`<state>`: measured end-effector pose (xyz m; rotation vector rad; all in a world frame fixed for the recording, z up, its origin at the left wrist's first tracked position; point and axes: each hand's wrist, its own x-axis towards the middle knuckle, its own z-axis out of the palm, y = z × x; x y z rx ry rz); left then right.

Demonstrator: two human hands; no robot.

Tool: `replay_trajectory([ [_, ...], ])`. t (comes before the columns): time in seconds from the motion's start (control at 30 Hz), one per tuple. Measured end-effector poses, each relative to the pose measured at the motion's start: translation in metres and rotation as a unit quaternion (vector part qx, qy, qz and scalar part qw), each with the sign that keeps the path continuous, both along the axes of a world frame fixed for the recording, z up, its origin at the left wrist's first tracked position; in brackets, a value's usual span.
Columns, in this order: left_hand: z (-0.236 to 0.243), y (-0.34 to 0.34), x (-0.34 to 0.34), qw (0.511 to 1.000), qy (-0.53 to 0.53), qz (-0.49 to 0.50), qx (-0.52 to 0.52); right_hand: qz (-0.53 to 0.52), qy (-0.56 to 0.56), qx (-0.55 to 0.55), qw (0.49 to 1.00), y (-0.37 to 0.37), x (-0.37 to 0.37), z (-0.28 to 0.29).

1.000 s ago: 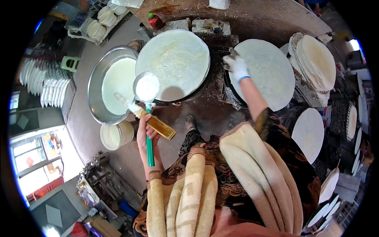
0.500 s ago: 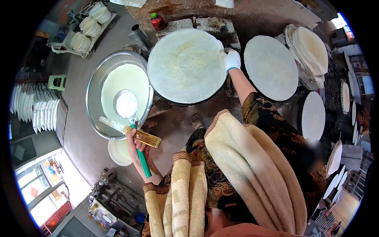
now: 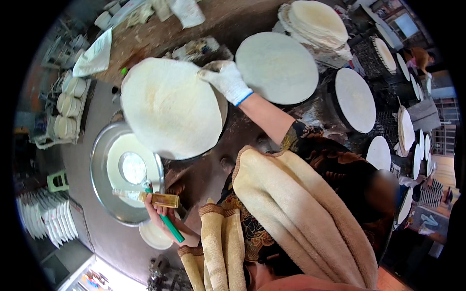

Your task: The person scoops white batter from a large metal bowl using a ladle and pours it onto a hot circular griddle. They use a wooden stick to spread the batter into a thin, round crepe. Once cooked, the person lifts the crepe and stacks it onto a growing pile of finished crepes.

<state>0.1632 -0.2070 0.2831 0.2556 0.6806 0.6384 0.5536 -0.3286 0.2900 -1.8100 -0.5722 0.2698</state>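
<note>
My right hand point(image 3: 224, 81), in a white glove with a blue cuff, pinches the far right edge of a large thin round pancake point(image 3: 170, 106). The pancake is partly lifted; a sliver of the round griddle point(image 3: 223, 104) shows beneath its right side. Closed in my left hand point(image 3: 158, 216) are a ladle with a green handle point(image 3: 170, 228) and a scraper with a wooden handle point(image 3: 164, 200). The ladle's round bowl point(image 3: 132, 167) is over the white batter point(image 3: 116, 151) in a wide metal basin point(image 3: 98, 169). The scraper's blade points left, over the basin.
Right of the pancake lies another pale, round griddle surface point(image 3: 276, 68), with a pancake stack point(image 3: 318, 22) behind it. More griddles point(image 3: 356, 99) line the right. A white bucket point(image 3: 156, 236) stands by the basin. A green stool point(image 3: 58, 180) and a bucket cart point(image 3: 68, 116) are left.
My right hand has pulled the pancake's edge up and leftward off the griddle. The view has turned toward the right. My left hand still holds the ladle and scraper over the basin.
</note>
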Motion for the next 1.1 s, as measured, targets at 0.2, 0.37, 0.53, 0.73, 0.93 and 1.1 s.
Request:
replay_trajectory([
  [0.2, 0.007, -0.023, 0.028, 0.999, 0.024, 0.041, 0.016, 0.014, -0.035, -0.034, 0.999, -0.004, 0.018, -0.040],
  [0.37, 0.046, -0.060, 0.049, 0.996, 0.072, 0.041, -0.029, -0.020, -0.018, -0.065, 0.998, 0.003, 0.016, -0.065],
  [0.53, 0.038, -0.080, 0.033, 0.998, -0.005, 0.048, -0.042, -0.043, 0.039, -0.001, 0.998, 0.014, 0.005, -0.067],
  [0.73, 0.028, -0.074, 0.016, 0.994, 0.086, 0.063, 0.000, -0.054, -0.086, 0.088, 0.991, 0.001, 0.003, 0.012],
  [0.93, 0.019, -0.052, 0.022, 0.993, 0.089, 0.067, -0.030, -0.108, -0.016, 0.153, 0.982, -0.073, 0.101, 0.044],
  [1.1, 0.028, -0.060, 0.054, 0.997, 0.061, 0.042, -0.018, -0.185, -0.309, -0.217, 0.907, -0.191, 0.232, 0.103],
])
